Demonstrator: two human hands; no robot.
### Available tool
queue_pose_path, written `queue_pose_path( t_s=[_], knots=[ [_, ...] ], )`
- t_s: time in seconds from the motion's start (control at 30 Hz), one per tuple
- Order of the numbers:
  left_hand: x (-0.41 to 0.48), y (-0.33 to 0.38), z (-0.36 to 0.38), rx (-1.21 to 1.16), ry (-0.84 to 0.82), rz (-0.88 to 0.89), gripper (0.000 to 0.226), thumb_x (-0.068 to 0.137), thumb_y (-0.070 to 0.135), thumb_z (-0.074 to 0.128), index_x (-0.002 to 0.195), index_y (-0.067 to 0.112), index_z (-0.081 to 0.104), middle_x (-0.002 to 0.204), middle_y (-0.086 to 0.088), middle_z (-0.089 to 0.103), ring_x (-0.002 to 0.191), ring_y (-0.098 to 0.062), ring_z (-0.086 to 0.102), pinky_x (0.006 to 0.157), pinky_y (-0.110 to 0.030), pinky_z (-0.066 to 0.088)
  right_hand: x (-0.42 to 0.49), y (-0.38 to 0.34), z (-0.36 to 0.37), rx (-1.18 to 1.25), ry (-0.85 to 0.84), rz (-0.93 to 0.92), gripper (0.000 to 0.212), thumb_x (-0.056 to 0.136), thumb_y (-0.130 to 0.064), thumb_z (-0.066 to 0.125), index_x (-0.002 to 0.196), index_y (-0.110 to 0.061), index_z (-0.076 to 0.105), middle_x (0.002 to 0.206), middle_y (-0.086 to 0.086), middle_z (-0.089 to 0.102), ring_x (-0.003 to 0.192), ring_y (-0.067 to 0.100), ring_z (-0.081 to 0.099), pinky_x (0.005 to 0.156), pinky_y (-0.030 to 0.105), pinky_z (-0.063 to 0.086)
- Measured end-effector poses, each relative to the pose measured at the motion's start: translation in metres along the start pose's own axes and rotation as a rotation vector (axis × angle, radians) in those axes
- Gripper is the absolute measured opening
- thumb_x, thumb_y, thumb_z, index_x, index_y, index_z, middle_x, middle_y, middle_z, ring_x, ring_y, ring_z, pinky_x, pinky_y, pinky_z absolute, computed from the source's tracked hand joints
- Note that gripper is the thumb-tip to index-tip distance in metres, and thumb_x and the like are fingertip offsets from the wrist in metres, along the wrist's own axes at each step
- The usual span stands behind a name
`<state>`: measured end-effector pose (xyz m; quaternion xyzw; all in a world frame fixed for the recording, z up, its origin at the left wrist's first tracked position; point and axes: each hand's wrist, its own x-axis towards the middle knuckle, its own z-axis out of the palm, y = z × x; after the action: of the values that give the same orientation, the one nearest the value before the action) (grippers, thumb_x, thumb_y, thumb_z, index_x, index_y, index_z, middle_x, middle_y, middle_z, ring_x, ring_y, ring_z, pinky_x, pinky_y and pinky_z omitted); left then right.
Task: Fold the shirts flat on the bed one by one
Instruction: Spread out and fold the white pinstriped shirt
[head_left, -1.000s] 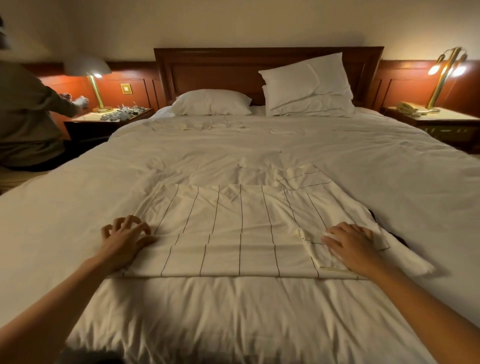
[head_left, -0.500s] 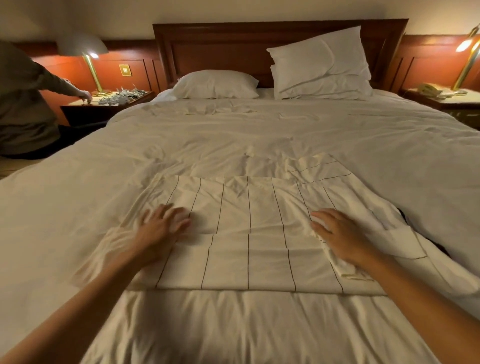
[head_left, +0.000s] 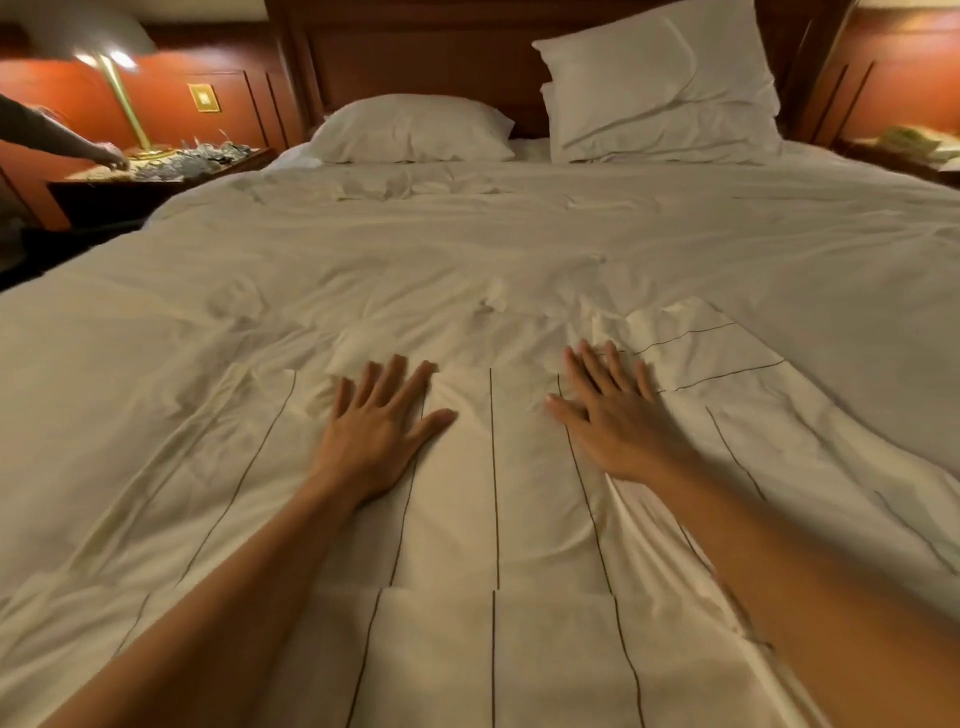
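Note:
A cream shirt with thin dark stripes lies spread on the white bed, partly folded, with one sleeve reaching to the upper right. My left hand presses flat on the shirt near its far edge, fingers spread. To its right, my right hand also lies flat on the cloth with straight fingers. Neither hand grips the fabric. Both forearms stretch over the shirt's near half.
Two white pillows lean at the wooden headboard. A nightstand with a brass lamp stands at the left, where another person's arm reaches. Another nightstand is at the right.
Both hands slid forward from the shirt's near corners to its far part, smoothing it flat. My head leaned in closer over the bed.

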<state>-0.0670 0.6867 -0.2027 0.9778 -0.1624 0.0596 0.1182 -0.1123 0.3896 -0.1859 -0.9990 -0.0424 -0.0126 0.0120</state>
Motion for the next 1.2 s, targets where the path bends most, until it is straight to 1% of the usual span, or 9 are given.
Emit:
queue_pose_path(
  t_s=[0.1, 0.23, 0.33, 0.43, 0.53, 0.7, 0.83, 1.03, 1.2],
  knots=[
    [0.018, -0.019, -0.006, -0.071, 0.131, 0.13, 0.074, 0.085, 0.087, 0.026, 0.149, 0.049, 0.029, 0.149, 0.013, 0.041, 0.141, -0.016, 0.033, 0.12, -0.04, 0.021, 0.023, 0.015, -0.009, 0.031, 0.079, -0.165, 0.09, 0.083, -0.077, -0.011, 0.157, -0.035, 0.019, 0.163, -0.006, 0.017, 0.151, 0.023, 0.01, 0.123, 0.047, 0.006],
    [0.037, -0.038, -0.014, -0.037, 0.242, 0.322, 0.064, 0.085, 0.08, 0.04, 0.124, 0.033, 0.06, 0.105, 0.009, 0.061, 0.097, -0.018, 0.055, 0.087, -0.031, 0.042, 0.048, 0.036, -0.016, 0.137, 0.174, -0.324, 0.05, 0.092, -0.068, 0.032, 0.115, -0.03, 0.055, 0.114, -0.012, 0.056, 0.107, 0.014, 0.05, 0.095, 0.035, 0.04],
    [0.04, -0.05, -0.023, -0.005, 0.253, 0.351, 0.052, 0.088, 0.074, 0.048, 0.103, 0.026, 0.059, 0.09, 0.003, 0.066, 0.084, -0.026, 0.062, 0.068, -0.03, 0.039, 0.055, 0.066, -0.031, 0.03, 0.09, -0.255, 0.05, 0.085, -0.078, 0.03, 0.083, -0.031, 0.048, 0.081, -0.009, 0.055, 0.092, 0.022, 0.049, 0.079, 0.037, 0.04],
    [0.031, -0.067, -0.041, 0.008, 0.209, 0.327, 0.035, 0.092, 0.062, 0.047, 0.094, 0.028, 0.051, 0.085, 0.004, 0.065, 0.078, -0.03, 0.063, 0.058, -0.034, 0.041, 0.044, 0.096, -0.056, -0.186, 0.01, -0.202, 0.057, 0.084, -0.081, 0.024, 0.071, -0.032, 0.048, 0.071, -0.008, 0.055, 0.09, 0.022, 0.045, 0.088, 0.039, 0.042],
    [0.005, -0.081, -0.064, 0.052, 0.247, 0.341, 0.033, 0.098, 0.054, 0.042, 0.089, 0.024, 0.051, 0.076, 0.002, 0.066, 0.064, -0.03, 0.062, 0.052, -0.035, 0.045, 0.018, 0.107, -0.083, -0.42, 0.22, -0.318, 0.052, 0.094, -0.067, 0.037, 0.071, -0.025, 0.056, 0.067, -0.001, 0.065, 0.073, 0.025, 0.059, 0.087, 0.035, 0.041],
    [-0.064, -0.09, -0.105, 0.086, 0.325, 0.411, 0.043, 0.103, 0.054, 0.031, 0.09, 0.021, 0.057, 0.072, 0.006, 0.061, 0.054, -0.017, 0.054, 0.048, -0.033, 0.047, -0.067, 0.101, -0.115, -0.337, 0.491, -0.511, 0.046, 0.092, -0.056, 0.053, 0.062, -0.022, 0.049, 0.047, -0.006, 0.05, 0.043, 0.024, 0.048, 0.063, 0.032, 0.046],
    [-0.116, -0.094, -0.12, 0.17, 0.332, 0.512, 0.034, 0.099, 0.047, 0.045, 0.089, 0.02, 0.063, 0.082, 0.008, 0.061, 0.065, -0.016, 0.057, 0.062, -0.028, 0.046, -0.142, 0.09, -0.111, -0.303, 0.376, -0.446, 0.036, 0.078, -0.06, 0.069, 0.066, -0.031, 0.054, 0.051, -0.011, 0.053, 0.05, 0.017, 0.053, 0.062, 0.029, 0.05],
    [-0.173, -0.115, -0.118, 0.093, 0.181, 0.253, 0.031, 0.09, 0.065, 0.045, 0.087, 0.039, 0.063, 0.096, 0.023, 0.054, 0.087, -0.007, 0.054, 0.076, -0.033, 0.042, -0.207, 0.074, -0.086, -0.286, 0.106, -0.051, 0.038, 0.087, -0.073, 0.046, 0.087, -0.036, 0.056, 0.083, -0.014, 0.07, 0.092, 0.006, 0.062, 0.105, 0.029, 0.031],
    [-0.192, -0.103, -0.123, 0.083, 0.137, 0.095, 0.013, 0.086, 0.045, 0.07, 0.083, 0.033, 0.067, 0.09, 0.014, 0.063, 0.088, -0.019, 0.058, 0.075, -0.038, 0.043, -0.235, 0.058, -0.106, -0.149, 0.116, 0.041, 0.018, 0.093, -0.05, 0.06, 0.102, -0.035, 0.064, 0.097, -0.016, 0.067, 0.098, 0.011, 0.062, 0.075, 0.027, 0.042]
  ],
)
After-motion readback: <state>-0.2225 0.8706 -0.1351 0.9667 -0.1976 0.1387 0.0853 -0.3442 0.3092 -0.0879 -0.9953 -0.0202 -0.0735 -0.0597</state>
